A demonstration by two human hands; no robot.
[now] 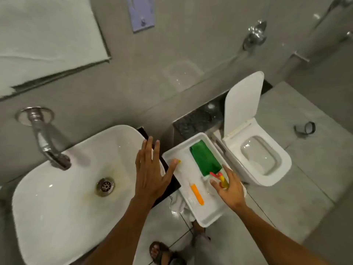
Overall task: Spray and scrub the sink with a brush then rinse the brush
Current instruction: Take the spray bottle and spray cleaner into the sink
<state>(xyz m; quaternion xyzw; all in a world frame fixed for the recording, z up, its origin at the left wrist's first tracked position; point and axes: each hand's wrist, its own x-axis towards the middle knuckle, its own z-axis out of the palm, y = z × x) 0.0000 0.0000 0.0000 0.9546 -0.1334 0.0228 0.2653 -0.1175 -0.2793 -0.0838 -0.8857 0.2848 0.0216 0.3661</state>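
Right hand grips spray bottle in white tray; no label legible.

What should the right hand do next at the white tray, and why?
Probably close the right hand around the spray bottle and lift it out of the white tray. Its fingers already curl at the bottle's red and yellow top, but a firm grip is not clear. The sink shows yellowish stains near the drain, and spraying comes first. The left hand hovers open.

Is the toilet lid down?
No, the toilet lid stands raised against the wall, leaving the toilet bowl open.
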